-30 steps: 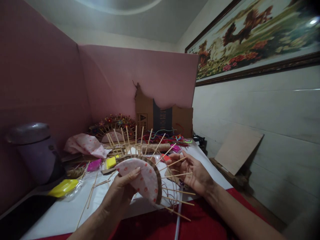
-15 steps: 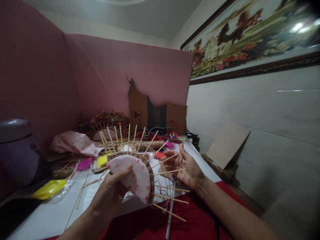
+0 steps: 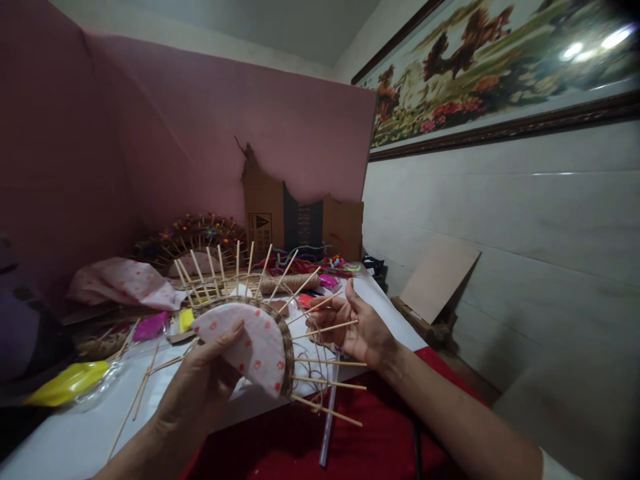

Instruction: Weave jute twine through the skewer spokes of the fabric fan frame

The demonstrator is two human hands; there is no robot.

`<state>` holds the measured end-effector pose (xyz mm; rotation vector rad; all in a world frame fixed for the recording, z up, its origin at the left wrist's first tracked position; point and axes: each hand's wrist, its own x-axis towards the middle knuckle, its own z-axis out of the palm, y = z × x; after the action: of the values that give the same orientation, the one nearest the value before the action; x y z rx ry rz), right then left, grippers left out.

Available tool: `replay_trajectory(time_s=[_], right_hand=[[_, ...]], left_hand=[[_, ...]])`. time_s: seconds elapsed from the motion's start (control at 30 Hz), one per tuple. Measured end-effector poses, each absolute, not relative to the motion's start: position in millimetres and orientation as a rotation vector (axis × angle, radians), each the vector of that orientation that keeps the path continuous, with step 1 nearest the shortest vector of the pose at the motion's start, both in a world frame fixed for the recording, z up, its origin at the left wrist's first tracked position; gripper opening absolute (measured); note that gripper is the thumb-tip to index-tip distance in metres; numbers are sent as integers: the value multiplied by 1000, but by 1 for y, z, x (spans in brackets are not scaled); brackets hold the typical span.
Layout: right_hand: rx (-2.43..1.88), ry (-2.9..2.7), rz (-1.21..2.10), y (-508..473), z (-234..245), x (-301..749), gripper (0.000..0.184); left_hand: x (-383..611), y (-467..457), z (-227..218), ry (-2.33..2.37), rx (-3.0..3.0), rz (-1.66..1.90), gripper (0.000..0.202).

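Note:
My left hand (image 3: 210,363) grips a half-round fan piece (image 3: 250,340), thumb on its front and fingers behind. White cloth with orange-red spots covers its face, and a woven brown twine band (image 3: 289,347) runs along the curved rim. Thin wooden sticks (image 3: 325,327) radiate outward from that band. At the right-hand sticks, my right hand (image 3: 363,330) has its thumb raised apart from loosely bent fingers, some of which pass behind a stick. Loose brown twine (image 3: 323,383) hangs below these fingers; whether they touch it cannot be made out.
A similar fan (image 3: 200,243) with colourful flowers stands at the back left, near spotted cloth (image 3: 125,283). A twine roll (image 3: 290,283) and pipe cleaners (image 3: 320,260) lie before torn cardboard (image 3: 265,200). Yellow (image 3: 70,383) and magenta packets (image 3: 150,327) lie left. A clear rod (image 3: 329,420) crosses the front edge.
The view has shifted, so the whole scene sits further left and slightly higher. My left hand keeps its grip on the fan piece; my right hand stays among the same sticks.

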<state>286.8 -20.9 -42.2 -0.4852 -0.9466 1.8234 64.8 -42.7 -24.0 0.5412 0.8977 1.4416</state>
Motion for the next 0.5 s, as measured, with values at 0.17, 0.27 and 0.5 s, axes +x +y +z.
replay_trajectory(time_s=[0.17,0.27,0.5], right_hand=[[-440,-1020,1859,-22,-41,287,74],[-415,-1066,1890,-22,-41,287,76],[-407,-1030,1893,-23,-41,288,77]], left_hand=[[66,-43,-23,901,535,1448,22],[66,-42,-23,892,541,1447,21],[64,-42,-25,866,584,1457,21]])
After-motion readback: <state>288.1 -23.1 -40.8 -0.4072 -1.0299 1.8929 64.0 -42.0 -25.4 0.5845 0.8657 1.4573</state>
